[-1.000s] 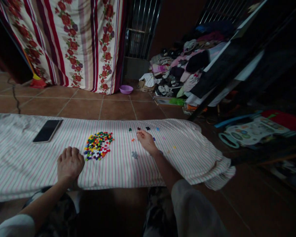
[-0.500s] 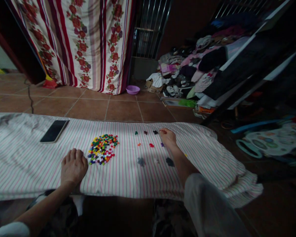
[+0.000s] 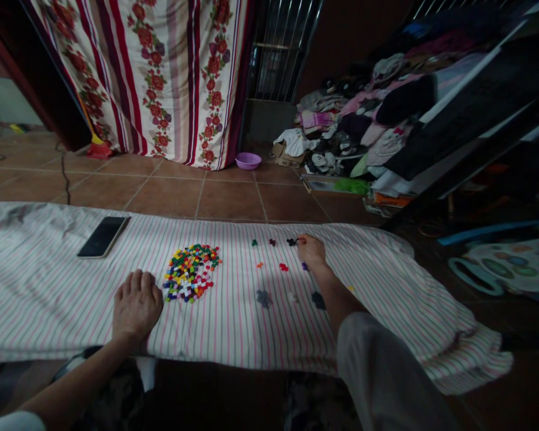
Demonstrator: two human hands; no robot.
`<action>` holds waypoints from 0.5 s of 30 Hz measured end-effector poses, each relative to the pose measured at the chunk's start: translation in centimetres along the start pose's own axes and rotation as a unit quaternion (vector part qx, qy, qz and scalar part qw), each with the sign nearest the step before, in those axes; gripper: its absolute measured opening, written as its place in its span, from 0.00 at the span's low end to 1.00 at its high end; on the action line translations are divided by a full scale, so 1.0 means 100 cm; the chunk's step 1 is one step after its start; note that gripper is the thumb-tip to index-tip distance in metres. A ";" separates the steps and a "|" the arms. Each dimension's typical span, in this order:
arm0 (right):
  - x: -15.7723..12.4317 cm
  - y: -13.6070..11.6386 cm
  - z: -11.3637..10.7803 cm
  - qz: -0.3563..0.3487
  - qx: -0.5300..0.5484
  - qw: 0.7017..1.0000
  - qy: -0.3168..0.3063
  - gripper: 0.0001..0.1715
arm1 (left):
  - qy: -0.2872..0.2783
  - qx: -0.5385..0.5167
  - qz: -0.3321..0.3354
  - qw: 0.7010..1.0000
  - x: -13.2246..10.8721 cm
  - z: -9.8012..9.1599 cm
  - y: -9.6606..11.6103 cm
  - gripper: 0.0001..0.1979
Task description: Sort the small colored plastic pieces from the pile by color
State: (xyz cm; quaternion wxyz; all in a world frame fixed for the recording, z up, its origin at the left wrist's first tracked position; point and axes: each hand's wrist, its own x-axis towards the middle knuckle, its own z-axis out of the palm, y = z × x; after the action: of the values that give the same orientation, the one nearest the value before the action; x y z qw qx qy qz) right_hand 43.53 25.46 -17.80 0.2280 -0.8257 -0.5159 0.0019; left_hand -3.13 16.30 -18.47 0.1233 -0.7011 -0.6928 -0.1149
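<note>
My left hand [image 3: 137, 302] lies flat, palm down, on the striped cloth, its fingers stretched out left of a mixed pile of small coloured cubes [image 3: 188, 272]. My right hand [image 3: 312, 251] has its fingertips pinched together at the right edge of a small cluster of black cubes [image 3: 291, 242]; whatever is between them is too small to make out. Beside that cluster lie dark red cubes [image 3: 272, 242] and green cubes [image 3: 254, 242]. Nearer me are orange cubes [image 3: 259, 264], red cubes [image 3: 283, 267], purple cubes [image 3: 304, 266], grey cubes [image 3: 263, 298], white cubes [image 3: 293, 296] and dark grey cubes [image 3: 318, 300].
The striped cloth [image 3: 224, 323] covers a long low surface. A phone [image 3: 103, 237] lies at its left. Yellow cubes [image 3: 351, 288] sit right of my forearm. Behind are a purple basin [image 3: 248, 160], a floral curtain [image 3: 179, 78] and heaped clothes [image 3: 359, 114].
The whole view has shifted slightly, so things appear a little further right. My right hand stays pinched by the black cubes, and my left hand rests in the same spot.
</note>
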 end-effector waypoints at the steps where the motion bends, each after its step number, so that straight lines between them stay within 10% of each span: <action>1: 0.000 0.000 0.001 0.000 -0.002 1.000 0.001 0.18 | 0.000 -0.003 0.000 1.000 0.000 0.000 0.000 0.18; 15: 0.002 0.002 0.006 0.013 0.049 0.999 -0.018 0.19 | -0.012 0.001 -0.008 1.000 0.000 -0.003 0.002 0.18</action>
State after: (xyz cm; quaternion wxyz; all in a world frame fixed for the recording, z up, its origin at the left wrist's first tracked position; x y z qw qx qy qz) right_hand 43.62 25.76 -18.33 0.2590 -0.8201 -0.5083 0.0451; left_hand -2.96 16.18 -18.15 0.1151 -0.6967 -0.7000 -0.1064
